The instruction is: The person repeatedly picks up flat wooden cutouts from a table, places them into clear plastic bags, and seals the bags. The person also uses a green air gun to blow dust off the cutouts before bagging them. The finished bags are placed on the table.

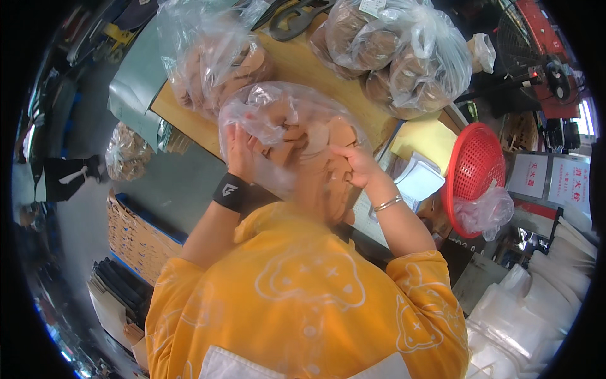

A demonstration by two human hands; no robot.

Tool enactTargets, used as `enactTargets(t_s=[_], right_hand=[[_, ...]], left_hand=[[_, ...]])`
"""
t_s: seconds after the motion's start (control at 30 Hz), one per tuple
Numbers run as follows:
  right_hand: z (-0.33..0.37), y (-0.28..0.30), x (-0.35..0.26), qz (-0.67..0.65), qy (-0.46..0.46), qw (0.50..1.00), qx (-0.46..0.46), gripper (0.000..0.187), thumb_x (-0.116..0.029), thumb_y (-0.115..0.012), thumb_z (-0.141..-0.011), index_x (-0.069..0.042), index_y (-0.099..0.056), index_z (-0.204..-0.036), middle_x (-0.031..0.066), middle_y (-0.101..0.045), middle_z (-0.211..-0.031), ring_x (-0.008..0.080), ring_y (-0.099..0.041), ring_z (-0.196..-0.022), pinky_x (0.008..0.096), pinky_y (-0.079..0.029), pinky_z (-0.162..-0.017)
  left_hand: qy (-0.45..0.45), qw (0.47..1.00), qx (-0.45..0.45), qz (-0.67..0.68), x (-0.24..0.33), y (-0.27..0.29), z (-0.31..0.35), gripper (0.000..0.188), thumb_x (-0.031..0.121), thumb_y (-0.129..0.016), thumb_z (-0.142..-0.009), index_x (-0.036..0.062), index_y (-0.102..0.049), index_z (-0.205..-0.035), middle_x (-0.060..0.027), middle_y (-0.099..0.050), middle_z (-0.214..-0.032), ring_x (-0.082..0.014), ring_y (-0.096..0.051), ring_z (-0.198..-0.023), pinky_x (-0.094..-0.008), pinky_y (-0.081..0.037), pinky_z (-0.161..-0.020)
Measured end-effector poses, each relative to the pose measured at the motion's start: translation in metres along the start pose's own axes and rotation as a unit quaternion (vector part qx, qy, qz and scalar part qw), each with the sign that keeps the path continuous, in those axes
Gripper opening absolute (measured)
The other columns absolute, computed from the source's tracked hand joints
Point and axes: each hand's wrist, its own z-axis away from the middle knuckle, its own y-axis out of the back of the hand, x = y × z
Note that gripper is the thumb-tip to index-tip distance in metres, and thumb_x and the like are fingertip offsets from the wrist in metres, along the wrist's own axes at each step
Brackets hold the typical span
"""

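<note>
In front of me a clear plastic bag [262, 117] lies on the table, filled with tan, flat cut pieces [306, 161] that look like leather or card. My left hand [240, 155], with a black wristband, grips the left side of the bag, its fingers partly behind the film. My right hand [361, 167], with a bracelet at the wrist, holds the bag's right side. Its index finger lies along the film over the pieces, and the other fingers curl at the edge. The lower part of the bag is blurred against my yellow shirt.
Filled clear bags stand at the table's far left [218, 69] and far right [416, 66]. A dark scissor-like tool [297, 22] lies between them. Right of the bag are papers [420, 177] and a red plastic basket [476, 161]. A fan [511, 47] is beyond.
</note>
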Motion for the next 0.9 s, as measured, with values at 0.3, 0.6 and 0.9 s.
enactTargets(t_s=[0.3,0.6,0.9], right_hand=[[-0.068,-0.049,-0.028,-0.227,0.082,0.97,-0.004,0.029,-0.013,-0.057,-0.087,-0.002,-0.051,-0.113,0.0105,-0.058,-0.111,0.026,-0.058,-0.097,0.0425,-0.05,-0.083],[-0.109,-0.012,-0.013,-0.174,0.053,0.983,0.025,0.034,-0.009,-0.062,-0.081,-0.007,-0.053,-0.114,0.0101,-0.059,-0.11,0.0264,-0.059,-0.097,0.0463,-0.049,-0.081],[-0.091,-0.036,-0.005,-0.055,0.196,0.976,0.08,0.037,-0.005,-0.064,-0.077,0.001,-0.055,-0.112,0.0103,-0.061,-0.106,0.0215,-0.06,-0.093,0.0354,-0.05,-0.075]], left_hand=[[0.322,0.921,-0.195,0.101,0.027,-0.014,0.056,0.087,0.072,-0.029,-0.084,0.0068,-0.027,-0.141,-0.0122,-0.041,-0.137,-0.0233,-0.042,-0.124,-0.0384,-0.039,-0.098],[-0.01,0.68,-0.602,-0.418,0.002,-0.03,0.08,0.034,0.038,-0.051,-0.089,0.0123,-0.064,-0.107,-0.011,-0.064,-0.096,-0.0244,-0.06,-0.09,-0.0357,-0.047,-0.079],[-0.159,0.555,-0.646,-0.499,0.013,-0.056,0.088,0.027,0.031,-0.058,-0.083,0.0059,-0.063,-0.091,-0.0134,-0.06,-0.109,-0.0295,-0.058,-0.098,-0.0391,-0.047,-0.081]])
